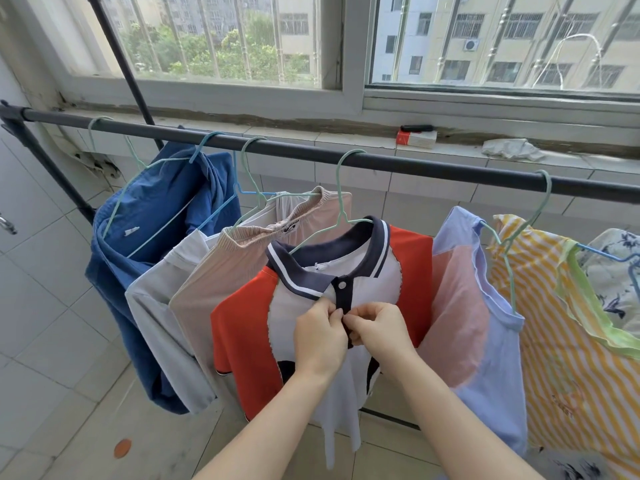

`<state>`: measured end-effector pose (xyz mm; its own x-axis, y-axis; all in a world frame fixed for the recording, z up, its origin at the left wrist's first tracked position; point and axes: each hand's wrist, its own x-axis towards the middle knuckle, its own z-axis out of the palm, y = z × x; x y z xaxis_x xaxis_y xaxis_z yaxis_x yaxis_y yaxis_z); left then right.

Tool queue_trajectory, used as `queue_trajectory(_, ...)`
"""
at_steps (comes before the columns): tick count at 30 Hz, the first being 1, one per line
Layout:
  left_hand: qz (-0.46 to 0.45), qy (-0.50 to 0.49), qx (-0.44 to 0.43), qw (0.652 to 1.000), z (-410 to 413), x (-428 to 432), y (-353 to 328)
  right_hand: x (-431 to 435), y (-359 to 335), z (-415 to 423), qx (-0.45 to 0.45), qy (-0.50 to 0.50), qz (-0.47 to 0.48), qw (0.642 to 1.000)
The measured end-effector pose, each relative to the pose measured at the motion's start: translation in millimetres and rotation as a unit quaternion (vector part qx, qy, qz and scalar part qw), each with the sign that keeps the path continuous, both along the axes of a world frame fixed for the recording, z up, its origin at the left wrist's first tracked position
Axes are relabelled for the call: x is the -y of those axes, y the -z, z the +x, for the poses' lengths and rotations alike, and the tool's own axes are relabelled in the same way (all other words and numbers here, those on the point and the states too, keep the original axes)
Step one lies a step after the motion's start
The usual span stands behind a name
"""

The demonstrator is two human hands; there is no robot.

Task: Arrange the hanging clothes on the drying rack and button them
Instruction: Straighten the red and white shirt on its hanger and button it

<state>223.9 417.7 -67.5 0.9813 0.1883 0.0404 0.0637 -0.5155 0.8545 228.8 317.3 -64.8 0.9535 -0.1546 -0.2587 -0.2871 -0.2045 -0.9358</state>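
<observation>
A polo shirt [242,327] with a white front, red sleeves and a navy collar hangs on a pale green hanger [341,188] from the dark rack bar [415,168]. Its navy placket [343,296] runs down the chest, and the top white button [342,285] is fastened. Just below that button, my left hand [320,337] and my right hand [379,329] meet on the placket, each pinching one edge of it. The fingertips cover the second button.
Other clothes crowd the bar: a blue garment [145,237], a grey top [156,306] and a beige ribbed top [214,271] on the left, a lilac-and-pink shirt [478,299] and a yellow striped one [561,341] on the right. A tiled window ledge [346,140] runs behind.
</observation>
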Motion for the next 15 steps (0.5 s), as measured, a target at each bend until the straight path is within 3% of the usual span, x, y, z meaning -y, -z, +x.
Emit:
queue_trajectory(4, -0.031, -0.001, -0.017, 0.999, 4.6, -2.2, 1.1, 2.9, 2.8, 1.1, -0.012, -0.008, -0.024, 1.000)
queue_trajectory(15, -0.007, 0.022, -0.013, 1.000, 3.2, -3.8, 3.8, -8.4, -0.8, 4.8, 0.083, -0.002, -0.184, 0.979)
